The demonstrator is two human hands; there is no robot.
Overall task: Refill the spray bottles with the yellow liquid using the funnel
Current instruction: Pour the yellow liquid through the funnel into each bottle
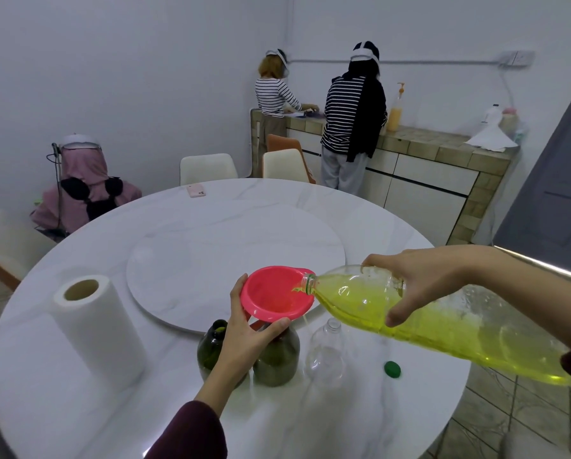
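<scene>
head view: funnel point(275, 292) in left hand point(244, 339)

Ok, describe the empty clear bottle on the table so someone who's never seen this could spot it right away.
On the round white table, three bottles stand near the front edge, beside the left hand. The clear bottle is the rightmost, under the tilted bottle of yellow liquid. It is see-through and uncapped; its neighbours are dark green.

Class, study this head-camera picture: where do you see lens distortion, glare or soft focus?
Head view: wide-angle bending curves the round table edge and the door at right; a bright glare strip lies beside the right forearm; the clear empty bottle looks faint and soft; lighting is even, shadows weak.
</scene>
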